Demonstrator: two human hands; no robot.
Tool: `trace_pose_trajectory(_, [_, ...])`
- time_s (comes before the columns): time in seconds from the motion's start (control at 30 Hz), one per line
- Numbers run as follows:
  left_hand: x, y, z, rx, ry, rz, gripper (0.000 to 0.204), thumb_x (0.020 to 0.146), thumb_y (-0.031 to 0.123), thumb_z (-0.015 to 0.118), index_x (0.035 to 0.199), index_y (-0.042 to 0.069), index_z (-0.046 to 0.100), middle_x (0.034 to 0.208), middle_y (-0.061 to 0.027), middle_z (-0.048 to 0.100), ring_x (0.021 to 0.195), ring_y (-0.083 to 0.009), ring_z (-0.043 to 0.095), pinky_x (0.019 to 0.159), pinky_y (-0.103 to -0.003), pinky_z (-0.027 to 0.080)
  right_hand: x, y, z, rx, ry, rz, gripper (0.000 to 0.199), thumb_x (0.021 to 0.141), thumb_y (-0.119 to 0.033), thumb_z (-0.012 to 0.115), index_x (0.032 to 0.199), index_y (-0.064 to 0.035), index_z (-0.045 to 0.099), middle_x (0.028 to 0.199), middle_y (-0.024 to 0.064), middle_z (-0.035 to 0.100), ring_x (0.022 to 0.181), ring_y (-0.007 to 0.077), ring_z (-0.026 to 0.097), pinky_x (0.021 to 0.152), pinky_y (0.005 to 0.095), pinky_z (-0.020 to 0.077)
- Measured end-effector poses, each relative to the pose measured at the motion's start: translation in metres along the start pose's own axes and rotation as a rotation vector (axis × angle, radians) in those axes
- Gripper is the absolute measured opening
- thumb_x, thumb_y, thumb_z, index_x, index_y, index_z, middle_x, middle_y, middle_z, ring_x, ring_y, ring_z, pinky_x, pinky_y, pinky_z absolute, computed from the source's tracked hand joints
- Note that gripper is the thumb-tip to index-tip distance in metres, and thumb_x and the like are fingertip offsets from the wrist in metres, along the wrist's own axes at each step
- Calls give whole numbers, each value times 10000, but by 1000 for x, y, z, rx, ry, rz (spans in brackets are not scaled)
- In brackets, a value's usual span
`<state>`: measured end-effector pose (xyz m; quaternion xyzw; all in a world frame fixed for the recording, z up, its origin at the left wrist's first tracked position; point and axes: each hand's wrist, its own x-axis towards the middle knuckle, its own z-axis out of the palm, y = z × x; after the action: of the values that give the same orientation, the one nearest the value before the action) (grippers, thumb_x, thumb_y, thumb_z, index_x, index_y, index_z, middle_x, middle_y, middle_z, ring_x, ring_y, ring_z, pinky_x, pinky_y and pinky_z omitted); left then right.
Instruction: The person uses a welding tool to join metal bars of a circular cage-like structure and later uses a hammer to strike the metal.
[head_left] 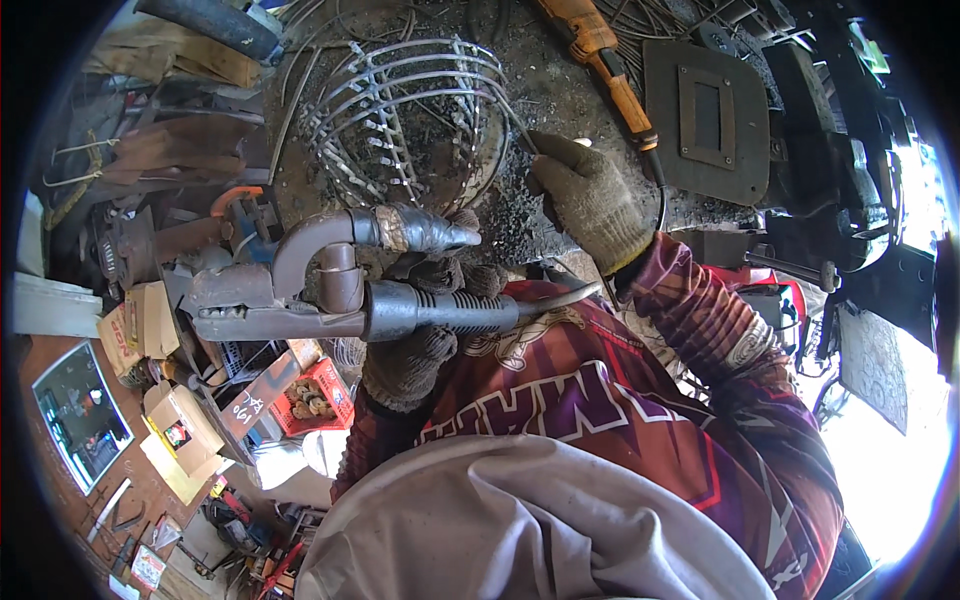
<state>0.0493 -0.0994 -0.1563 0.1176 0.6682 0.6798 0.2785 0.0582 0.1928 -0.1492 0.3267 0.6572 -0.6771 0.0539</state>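
My left hand point(408, 368), in a dark knitted glove, is closed around a welding electrode holder point(342, 290). The holder has a ridged black handle, worn brown jaws pointing left and a tape-wrapped lever; its cable leaves to the right. Above it on the worktable stands a rounded cage of bent metal rods point(385, 140), with rough joints along its ribs. My right hand point(598, 205), in a dirty light knitted glove, is closed at the cage's right side. One rod runs down into its fingers, whose tips are partly hidden. No electrode shows clearly in the jaws.
An orange angle grinder point(590, 50) lies right of the cage, its cord trailing past my right hand. Beyond it is a dark welding hand shield point(706, 125). Loose wire coils lie along the far edge. At lower left are a red basket point(312, 398) and open cardboard boxes point(185, 430).
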Motion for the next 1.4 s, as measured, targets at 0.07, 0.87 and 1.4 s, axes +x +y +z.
trace_pose_trajectory(0.07, [0,1,1,11,-4,3,513,895,305,800,1271,50,561,1148,-64,638,1018,-192,620,896,-373,537,0,0,-1,-40,5,-30,506,966,-265,547,1402,-15,607,914,75,706,749,136,651,710,301,540])
trace_pose_trajectory(0.87, [-4,36,41,24,161,-15,466,929,296,751,1290,72,560,1174,-79,634,1064,-213,615,967,-425,504,-36,34,-84,41,-243,-89,455,993,-124,561,1435,-16,569,986,44,695,769,78,619,680,243,512])
trace_pose_trajectory(1.4, [-15,57,96,235,235,24,420,962,310,705,1291,91,564,1188,-87,632,1094,-224,611,1008,-475,477,-30,40,-93,-198,-363,-471,461,973,-58,542,1429,9,548,1129,217,697,1028,285,703,927,376,541])
